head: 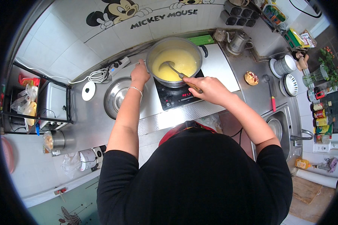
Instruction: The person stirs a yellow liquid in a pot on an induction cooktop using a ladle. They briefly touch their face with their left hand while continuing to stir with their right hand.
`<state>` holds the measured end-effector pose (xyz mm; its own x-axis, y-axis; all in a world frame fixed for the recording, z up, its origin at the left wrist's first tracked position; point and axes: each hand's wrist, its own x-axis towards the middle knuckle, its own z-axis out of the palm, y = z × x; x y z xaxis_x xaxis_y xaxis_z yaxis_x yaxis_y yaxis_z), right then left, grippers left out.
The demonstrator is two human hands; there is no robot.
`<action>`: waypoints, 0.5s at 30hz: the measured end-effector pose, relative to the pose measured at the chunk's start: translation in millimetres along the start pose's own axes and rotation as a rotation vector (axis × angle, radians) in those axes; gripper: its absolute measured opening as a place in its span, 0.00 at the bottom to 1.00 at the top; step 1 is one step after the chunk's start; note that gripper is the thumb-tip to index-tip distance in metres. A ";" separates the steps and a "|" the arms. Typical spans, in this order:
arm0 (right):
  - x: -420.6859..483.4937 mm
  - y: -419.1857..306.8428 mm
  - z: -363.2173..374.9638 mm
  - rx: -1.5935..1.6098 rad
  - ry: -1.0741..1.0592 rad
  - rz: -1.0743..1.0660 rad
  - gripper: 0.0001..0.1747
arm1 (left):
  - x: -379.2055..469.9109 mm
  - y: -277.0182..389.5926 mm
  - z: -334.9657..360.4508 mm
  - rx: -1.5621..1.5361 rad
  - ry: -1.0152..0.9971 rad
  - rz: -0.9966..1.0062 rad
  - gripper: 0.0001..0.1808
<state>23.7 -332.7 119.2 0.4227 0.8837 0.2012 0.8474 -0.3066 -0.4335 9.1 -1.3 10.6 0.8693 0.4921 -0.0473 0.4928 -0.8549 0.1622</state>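
Note:
A large metal pot (163, 80) of yellow, soupy food stands on a black induction cooktop (171, 99) with a lit red display. My right hand (211, 90) is closed around the wooden handle of a metal ladle (176, 71), whose bowl dips into the yellow food. At the pot's left side, my left hand (140, 73) grips the pot's handle, which the fingers mostly hide. Below my left forearm lies a wide stainless steel basin (109, 98), partly covered by the arm.
Left of the basin are a white lid (88, 91), a coiled white cable and a power strip (119, 66). A metal kettle (238, 42), a cut pomegranate (251, 78), a red-handled knife (273, 98) and stacked bowls (290, 85) stand to the right, near the sink (288, 112).

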 end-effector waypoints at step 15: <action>-9.6 -6.9 -45.2 -0.122 -0.087 0.144 0.23 | 0.4 -1.4 2.4 -0.001 0.002 -0.008 0.38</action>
<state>28.4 -355.0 160.0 0.5177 0.8530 0.0660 0.8148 -0.4680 -0.3421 8.8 -0.3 8.0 0.8653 0.4991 -0.0469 0.4996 -0.8509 0.1624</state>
